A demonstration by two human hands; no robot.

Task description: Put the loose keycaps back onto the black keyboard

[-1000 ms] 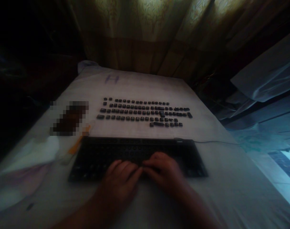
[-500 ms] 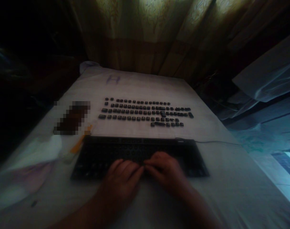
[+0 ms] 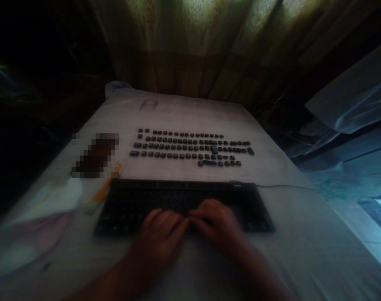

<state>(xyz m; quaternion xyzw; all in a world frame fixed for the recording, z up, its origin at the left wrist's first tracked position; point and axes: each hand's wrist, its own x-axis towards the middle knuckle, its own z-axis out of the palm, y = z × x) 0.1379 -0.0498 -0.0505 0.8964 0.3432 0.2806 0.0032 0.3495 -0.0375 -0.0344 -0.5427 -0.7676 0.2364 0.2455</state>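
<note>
A black keyboard point(image 3: 134, 200) lies across the near part of the covered table. Over its front middle rests my left hand point(image 3: 162, 230), fingers curled and held together. My right hand point(image 3: 214, 221) meets it from the other side, thumb and forefinger pinched, the fingertips of both hands almost touching. Whatever sits between the fingertips is too small and dark to make out. Beyond the keyboard, loose black keycaps point(image 3: 174, 147) lie in several rows. A few keys show at the keyboard's left front; most of its surface is dim.
Left of the keyboard lie an orange-handled tool point(image 3: 104, 188), a blurred-out dark object point(image 3: 96, 154) and a crumpled white and pink cloth point(image 3: 52, 209). A small dark piece point(image 3: 46, 266) sits at the near left. The cable point(image 3: 284, 186) runs right. A curtain point(image 3: 190, 62) hangs behind.
</note>
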